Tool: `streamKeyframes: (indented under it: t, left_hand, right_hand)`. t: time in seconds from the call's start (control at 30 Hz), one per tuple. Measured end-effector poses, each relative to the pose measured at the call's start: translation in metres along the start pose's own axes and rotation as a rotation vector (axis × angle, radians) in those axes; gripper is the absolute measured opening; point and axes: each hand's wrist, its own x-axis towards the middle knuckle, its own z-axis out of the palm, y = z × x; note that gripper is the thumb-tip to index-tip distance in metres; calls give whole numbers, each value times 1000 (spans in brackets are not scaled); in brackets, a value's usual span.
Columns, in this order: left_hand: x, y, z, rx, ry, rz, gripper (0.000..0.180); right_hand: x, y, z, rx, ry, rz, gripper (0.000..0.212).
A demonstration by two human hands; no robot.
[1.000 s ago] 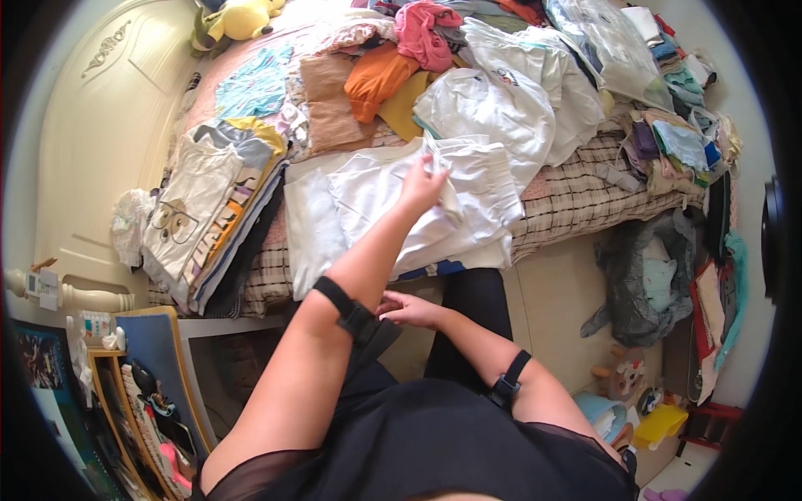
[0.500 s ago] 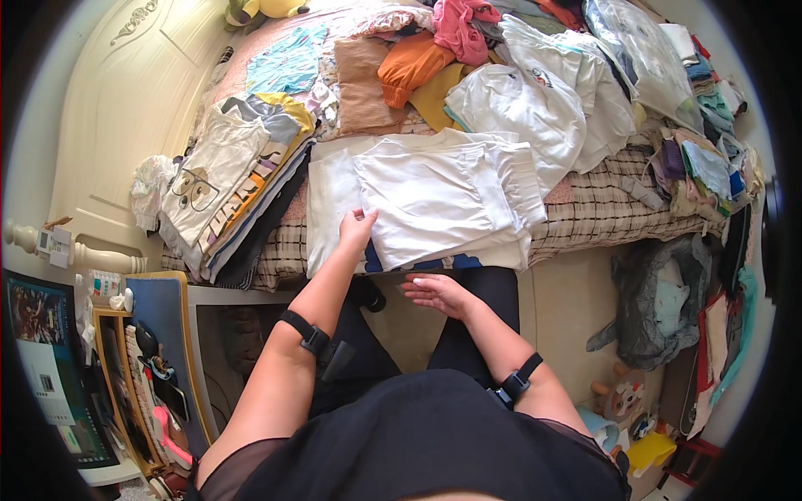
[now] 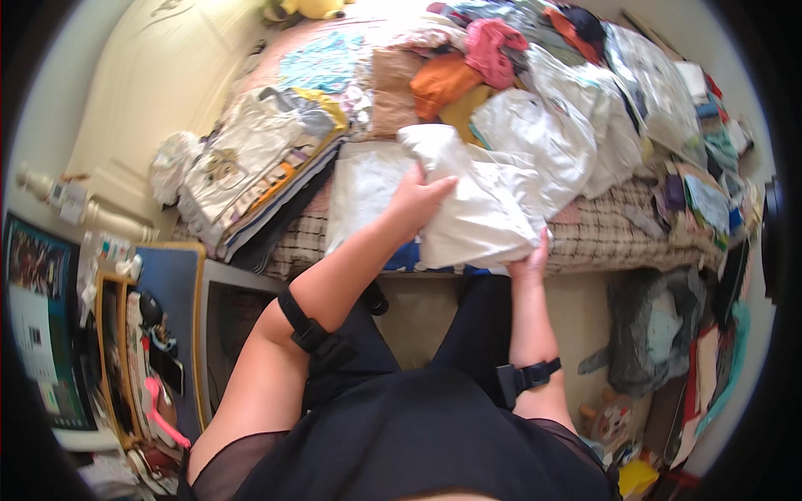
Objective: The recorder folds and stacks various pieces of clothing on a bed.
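Note:
A folded white garment (image 3: 476,209) is held between my two hands at the bed's near edge, its left part lifted and bunched. My left hand (image 3: 420,200) is closed on its left side, thumb on top. My right hand (image 3: 531,257) grips its near right corner, with most fingers hidden beneath the cloth. Under and to the left of it lies another flat white piece of cloth (image 3: 357,188), and some blue fabric shows at the near edge. Whether the held cloth is a shirt or trousers I cannot tell.
To the left stands a stack of folded clothes (image 3: 259,167). Behind are an orange garment (image 3: 445,86), a pink one (image 3: 494,52) and loose white clothes (image 3: 535,134). A grey plastic bag (image 3: 656,334) sits on the floor at right. A desk with a screen (image 3: 42,326) is at left.
My left hand has moved up and right, lifting the garment's left side off the white cloth below. My right hand has risen from over my lap and taken hold of the near right corner.

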Motion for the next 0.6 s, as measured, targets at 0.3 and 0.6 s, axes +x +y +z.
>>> streamKeyframes:
  t: [0.3,0.6]
  left_hand:
    - [-41,76,-87,-17,56,-10,40]
    - [-80,182,-225,140,246,305,55]
  right_hand:
    - [9,32,54,-268,20,232,33]
    - [60,134,249,-209,-466,139,36]
